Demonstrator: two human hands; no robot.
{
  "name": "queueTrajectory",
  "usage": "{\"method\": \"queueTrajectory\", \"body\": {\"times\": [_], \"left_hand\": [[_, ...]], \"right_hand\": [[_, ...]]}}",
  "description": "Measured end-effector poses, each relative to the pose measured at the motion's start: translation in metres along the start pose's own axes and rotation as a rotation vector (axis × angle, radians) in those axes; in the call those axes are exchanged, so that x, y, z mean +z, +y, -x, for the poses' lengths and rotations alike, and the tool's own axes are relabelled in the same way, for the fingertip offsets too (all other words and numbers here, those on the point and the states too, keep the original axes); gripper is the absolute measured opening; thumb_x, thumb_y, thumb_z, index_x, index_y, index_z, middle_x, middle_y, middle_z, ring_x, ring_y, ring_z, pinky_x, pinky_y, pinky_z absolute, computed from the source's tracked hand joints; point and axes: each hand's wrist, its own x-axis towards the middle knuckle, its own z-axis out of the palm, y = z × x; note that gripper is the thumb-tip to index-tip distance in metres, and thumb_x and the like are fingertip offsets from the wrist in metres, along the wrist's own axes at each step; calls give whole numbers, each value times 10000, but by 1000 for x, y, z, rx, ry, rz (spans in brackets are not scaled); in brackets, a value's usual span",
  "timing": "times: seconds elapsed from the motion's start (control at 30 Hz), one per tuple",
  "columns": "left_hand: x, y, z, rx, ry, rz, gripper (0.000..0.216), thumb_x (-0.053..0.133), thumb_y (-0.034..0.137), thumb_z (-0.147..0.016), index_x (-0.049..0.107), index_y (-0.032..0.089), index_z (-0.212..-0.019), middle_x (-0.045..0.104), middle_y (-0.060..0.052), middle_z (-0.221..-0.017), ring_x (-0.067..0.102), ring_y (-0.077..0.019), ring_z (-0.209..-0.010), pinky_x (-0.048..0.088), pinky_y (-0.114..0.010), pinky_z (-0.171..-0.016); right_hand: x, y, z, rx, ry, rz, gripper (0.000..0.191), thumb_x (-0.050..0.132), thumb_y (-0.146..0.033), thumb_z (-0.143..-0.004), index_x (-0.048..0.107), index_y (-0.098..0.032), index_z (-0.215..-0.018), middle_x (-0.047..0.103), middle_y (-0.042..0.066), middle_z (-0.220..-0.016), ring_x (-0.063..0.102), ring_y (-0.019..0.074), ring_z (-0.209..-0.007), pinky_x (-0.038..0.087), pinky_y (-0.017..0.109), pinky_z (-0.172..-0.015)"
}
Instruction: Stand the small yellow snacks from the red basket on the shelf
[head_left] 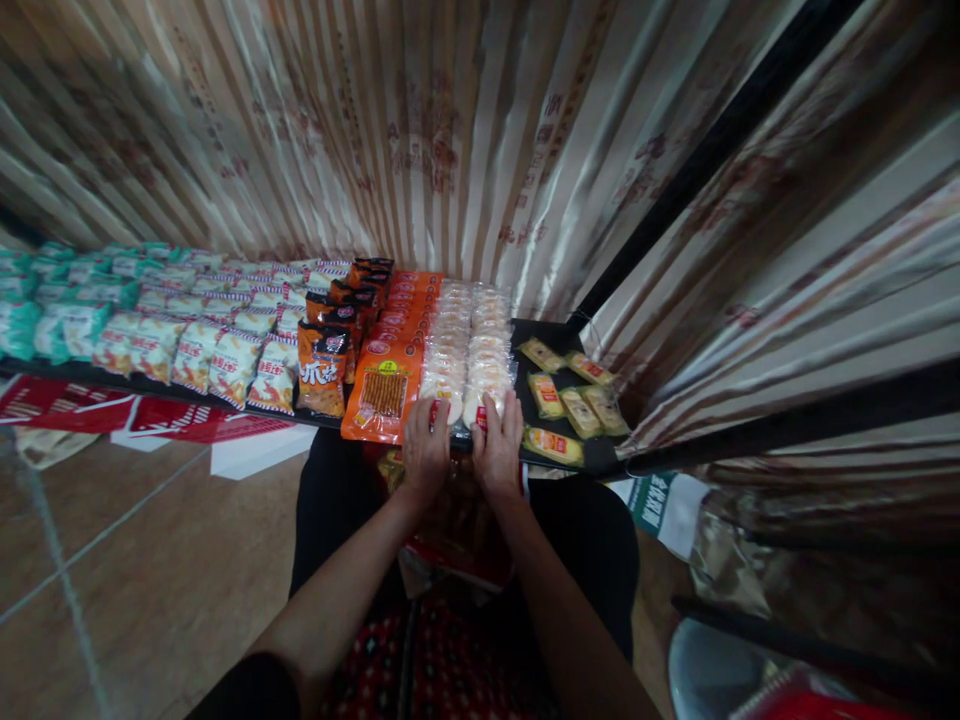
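Observation:
Two rows of round white crackers in clear wrappers stand on the black shelf [559, 450]: a left row [444, 345] and a right row [491, 335]. At the front end of the left row, my left hand [426, 452] curls its fingers over the nearest wrapped cracker, where a bit of red label shows. My right hand [498, 448] does the same on the front cracker of the right row. Palms and undersides of the packs are hidden. Beside my left hand lies a stack of flat orange snack packets [386, 390].
Several small yellow-wrapped cakes [581, 410] lie loose at the shelf's right end. Leftward stand orange-black bags [322, 370], white snack bags [236, 365] and teal bags [82, 330]. A striped curtain [420, 130] hangs behind; a black pole [697, 180] slants at right. A package [465, 530] sits between my knees.

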Motion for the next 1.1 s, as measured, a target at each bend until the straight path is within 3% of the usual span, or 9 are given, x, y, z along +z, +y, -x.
{"method": "queueTrajectory", "body": {"times": [0.2,0.37,0.57,0.77,0.9,1.0,1.1], "left_hand": [[-1,-1,7,30,-18,34,408,401,196,-917,481,125,-1310,497,-160,-1352,393,-270,-1307,374,-428,-1056],[-2,1,11,50,0,82,398,372,186,-922,489,129,-1298,476,-164,-1374,346,-270,-1342,371,-446,-1055],[-4,1,23,113,46,142,352,407,167,-902,556,123,-1218,509,-165,-1321,393,-258,-1295,369,-451,-1067],[-10,-7,47,176,49,263,251,442,137,-868,631,142,-1031,618,-114,-1086,510,-206,-1115,457,-377,-975],[-13,-18,67,183,-113,315,196,492,148,-833,631,170,-970,644,-79,-983,548,-186,-984,485,-338,-886],[-13,-27,76,114,-348,312,190,494,126,-812,635,175,-930,654,-70,-944,562,-181,-935,477,-316,-860],[-10,-39,76,-71,-649,234,251,440,86,-820,639,178,-942,657,-78,-1002,574,-172,-983,450,-286,-888]], "right_hand": [[0,2,4,-25,-18,27,518,344,-234,-926,286,-229,-1441,-59,77,-1576,-21,295,-1435,209,550,-1112],[0,1,4,-16,-20,64,538,357,-220,-919,266,-236,-1449,-71,70,-1576,-55,295,-1434,191,549,-1115],[-6,-6,8,-39,5,76,471,346,-254,-937,355,-194,-1404,128,125,-1562,9,272,-1439,218,543,-1100],[-15,-15,23,-173,64,-17,433,326,-163,-909,452,-146,-1323,345,157,-1477,212,238,-1408,288,491,-1086],[-15,-17,45,-227,74,-112,380,341,-131,-884,552,-151,-1200,505,143,-1348,373,216,-1320,348,455,-1056],[-10,-14,65,-217,57,-150,333,365,-127,-879,598,-171,-1112,611,117,-1188,478,206,-1200,396,432,-1009],[1,-6,84,-147,-68,-164,311,381,-153,-873,615,-185,-1075,644,104,-1087,544,212,-1076,431,425,-955]]}}
